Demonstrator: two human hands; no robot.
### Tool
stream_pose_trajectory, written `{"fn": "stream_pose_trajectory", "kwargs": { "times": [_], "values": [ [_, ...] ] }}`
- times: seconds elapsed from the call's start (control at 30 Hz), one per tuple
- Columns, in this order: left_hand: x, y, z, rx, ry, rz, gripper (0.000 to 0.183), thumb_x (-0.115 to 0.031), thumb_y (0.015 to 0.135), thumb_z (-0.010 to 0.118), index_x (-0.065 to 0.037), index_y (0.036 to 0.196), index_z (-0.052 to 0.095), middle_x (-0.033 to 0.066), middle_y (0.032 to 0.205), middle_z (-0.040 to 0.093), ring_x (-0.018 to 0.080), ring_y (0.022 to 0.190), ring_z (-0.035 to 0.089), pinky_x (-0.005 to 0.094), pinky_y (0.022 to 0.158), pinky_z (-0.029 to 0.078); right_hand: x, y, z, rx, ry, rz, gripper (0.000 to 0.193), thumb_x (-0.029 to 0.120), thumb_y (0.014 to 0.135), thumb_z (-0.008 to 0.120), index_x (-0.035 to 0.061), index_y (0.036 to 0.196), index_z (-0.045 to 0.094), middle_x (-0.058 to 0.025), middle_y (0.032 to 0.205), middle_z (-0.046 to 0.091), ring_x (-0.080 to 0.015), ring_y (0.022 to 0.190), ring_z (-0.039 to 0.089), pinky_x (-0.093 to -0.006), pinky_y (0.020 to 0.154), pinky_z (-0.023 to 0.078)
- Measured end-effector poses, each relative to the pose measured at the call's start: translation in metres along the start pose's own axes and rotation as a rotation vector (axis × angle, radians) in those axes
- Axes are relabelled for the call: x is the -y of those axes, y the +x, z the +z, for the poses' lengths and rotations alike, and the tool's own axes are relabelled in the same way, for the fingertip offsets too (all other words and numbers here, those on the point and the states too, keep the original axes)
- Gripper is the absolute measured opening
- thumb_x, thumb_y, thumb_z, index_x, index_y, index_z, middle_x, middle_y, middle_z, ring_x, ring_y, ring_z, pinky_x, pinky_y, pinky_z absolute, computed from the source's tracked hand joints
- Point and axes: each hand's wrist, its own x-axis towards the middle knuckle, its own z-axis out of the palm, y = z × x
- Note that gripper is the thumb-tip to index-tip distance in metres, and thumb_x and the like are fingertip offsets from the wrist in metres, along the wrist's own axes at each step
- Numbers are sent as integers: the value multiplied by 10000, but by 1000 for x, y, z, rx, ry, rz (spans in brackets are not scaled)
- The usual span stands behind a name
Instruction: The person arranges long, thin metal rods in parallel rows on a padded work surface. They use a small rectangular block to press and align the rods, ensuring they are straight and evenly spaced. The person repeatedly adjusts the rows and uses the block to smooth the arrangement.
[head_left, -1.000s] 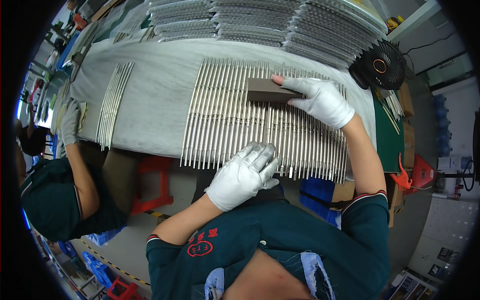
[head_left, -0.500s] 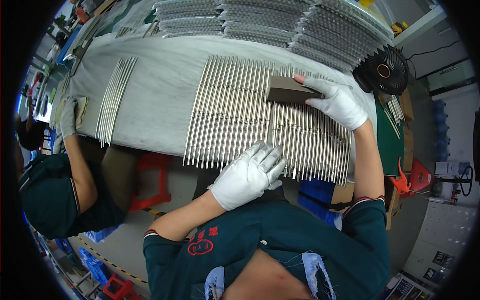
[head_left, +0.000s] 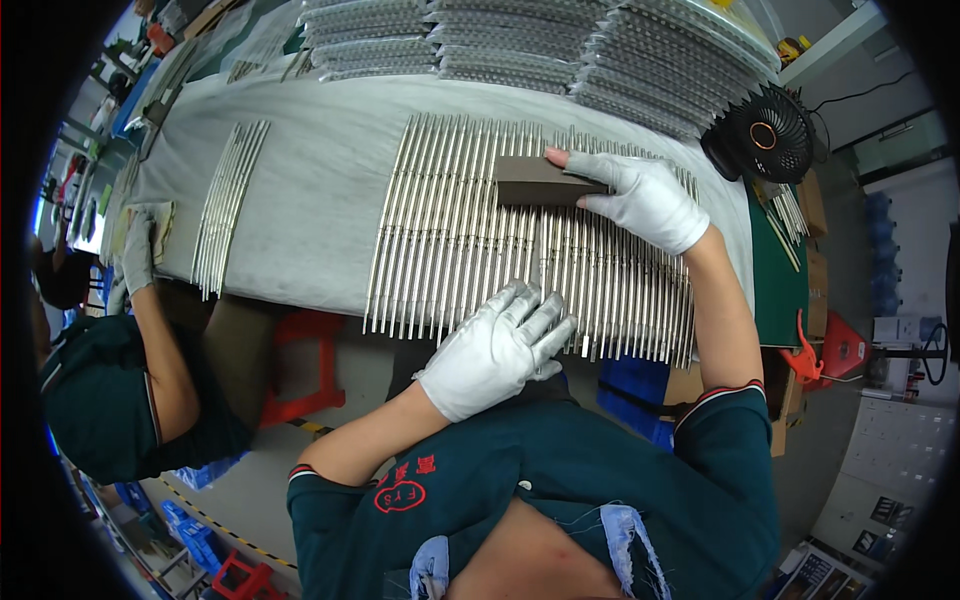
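Note:
Thin silvery metal rods (head_left: 440,230) lie side by side in a wide row on the cloth-covered table, their near ends reaching over its front edge. A dark brown rectangular block (head_left: 540,191) rests across their upper part. My right hand (head_left: 655,203), in a white glove with a bare fingertip showing, grips this block at its right end. My left hand (head_left: 495,350), also gloved in white, lies over the near ends of the rods at the middle of the row. Its fingers are stretched out and it holds nothing; the ends beneath it are hidden.
Bubble-wrapped bundles (head_left: 520,45) are stacked along the far edge. A black fan (head_left: 765,135) stands at the back right. Farther left lies a smaller group of rods (head_left: 230,205). Another person's gloved hand (head_left: 138,250) is at the table's left end, beside a red stool (head_left: 305,365).
My right hand has slid the brown block leftward across the rods. My left hand stays in the same place on the near ends.

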Motion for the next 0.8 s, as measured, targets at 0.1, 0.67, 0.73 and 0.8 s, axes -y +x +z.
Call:
{"fn": "stream_pose_trajectory", "kwargs": {
  "times": [0.1,0.67,0.73,0.8],
  "values": [
    [1,-3,-1,-4,-11,-3,565,-423,867,700,-52,1286,619,158,1293,619,331,1189,600,486,1116,412,-11,-17,-25,-1,9,84,638,113,893,703,314,1472,526,-75,1341,661,-284,1159,668,-342,1028,520],
    [-2,15,10,87,-47,-71,872,-591,746,746,-113,1439,522,162,1419,551,381,1334,502,498,1171,352,-77,94,13,3,929,141,930,429,806,822,137,1576,390,-80,1480,542,-207,1371,470,-357,1187,307],
    [0,14,15,59,-32,-74,852,-586,758,739,-115,1436,526,163,1413,556,375,1325,511,495,1173,353,-80,90,12,31,953,148,931,417,812,822,116,1576,382,-82,1467,550,-198,1368,471,-354,1180,323],
    [1,15,16,51,-22,-73,823,-579,784,724,-106,1430,530,163,1399,568,363,1322,517,494,1174,353,-82,87,14,13,966,163,929,408,818,821,103,1575,377,-79,1456,557,-192,1361,476,-351,1170,341]
  ]
}}
